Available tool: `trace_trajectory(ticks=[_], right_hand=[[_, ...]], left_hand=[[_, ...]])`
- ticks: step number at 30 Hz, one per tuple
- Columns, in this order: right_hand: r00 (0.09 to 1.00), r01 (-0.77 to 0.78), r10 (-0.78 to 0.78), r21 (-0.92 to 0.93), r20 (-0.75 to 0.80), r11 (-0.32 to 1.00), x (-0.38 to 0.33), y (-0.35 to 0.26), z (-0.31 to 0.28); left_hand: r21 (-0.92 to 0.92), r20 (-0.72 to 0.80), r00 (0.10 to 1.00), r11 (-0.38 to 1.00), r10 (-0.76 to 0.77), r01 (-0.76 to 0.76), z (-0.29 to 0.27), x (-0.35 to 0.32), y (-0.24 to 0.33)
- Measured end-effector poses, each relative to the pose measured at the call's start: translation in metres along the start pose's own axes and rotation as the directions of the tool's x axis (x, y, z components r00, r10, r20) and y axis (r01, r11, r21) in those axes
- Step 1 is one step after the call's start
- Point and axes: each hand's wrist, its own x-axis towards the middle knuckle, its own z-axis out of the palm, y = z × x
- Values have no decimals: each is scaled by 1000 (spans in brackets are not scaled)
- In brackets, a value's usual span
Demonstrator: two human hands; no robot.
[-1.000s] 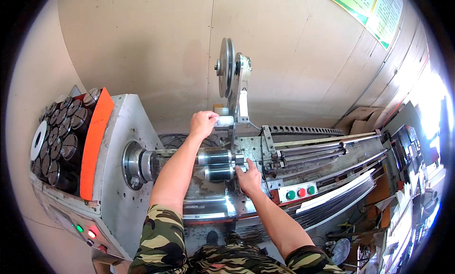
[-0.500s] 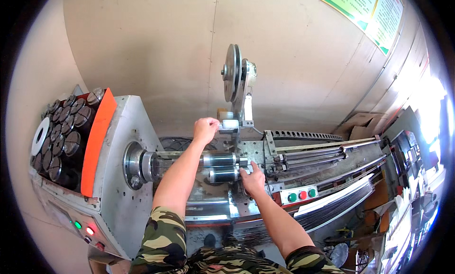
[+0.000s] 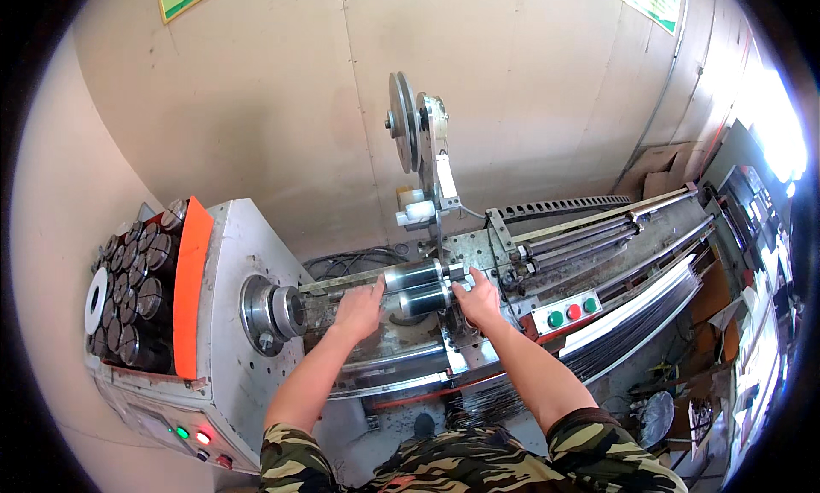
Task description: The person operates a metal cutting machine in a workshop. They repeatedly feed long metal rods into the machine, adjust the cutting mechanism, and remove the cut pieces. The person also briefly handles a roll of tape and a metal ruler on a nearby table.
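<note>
The left hand (image 3: 359, 309), which half a second ago was up at the white roller (image 3: 417, 213) on the upright arm, has come down to the left end of the rear metal roller (image 3: 412, 274); its forefinger is stretched out, the other fingers curled, and whether it grips anything cannot be told. The right hand (image 3: 477, 298) has stayed at the right end of the roller pair, thumb and forefinger parted; whether it has hold of a part there is unclear. The rear roller and the dark front roller (image 3: 425, 298) lie side by side above the worn steel machine bed (image 3: 384, 348), below the grooved pulley wheel (image 3: 404, 122). To the left stands a grey machine cabinet (image 3: 256, 224) with a round chuck (image 3: 289, 312), an orange panel (image 3: 190, 288) and rows of dark slotted cylinders (image 3: 154, 301). A green-and-red button box (image 3: 547, 329) sits on the right, before a beige panelled wall (image 3: 256, 109), with cardboard (image 3: 670, 164) further off.
</note>
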Motion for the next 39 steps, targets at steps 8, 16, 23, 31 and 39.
trace_trajectory(ticks=[8, 16, 23, 31, 39], right_hand=[[994, -83, 84, -18, 75, 996, 1, -6, -8], [998, -47, 49, -52, 46, 998, 2, -2, -4], [997, -65, 67, -43, 46, 997, 3, -4, -5], [996, -80, 80, 4, 44, 997, 3, -2, -3], [996, -86, 86, -18, 38, 996, 5, -1, -3]], left_hand=[[129, -82, 991, 987, 103, -92, 20, 1, -7], [131, -53, 992, 986, 114, -106, 27, 4, -13], [87, -69, 990, 989, 123, -117, 36, 7, -18], [120, -64, 990, 986, 127, -119, 43, 9, -22], [125, -48, 991, 985, 123, -116, 43, 12, -21]])
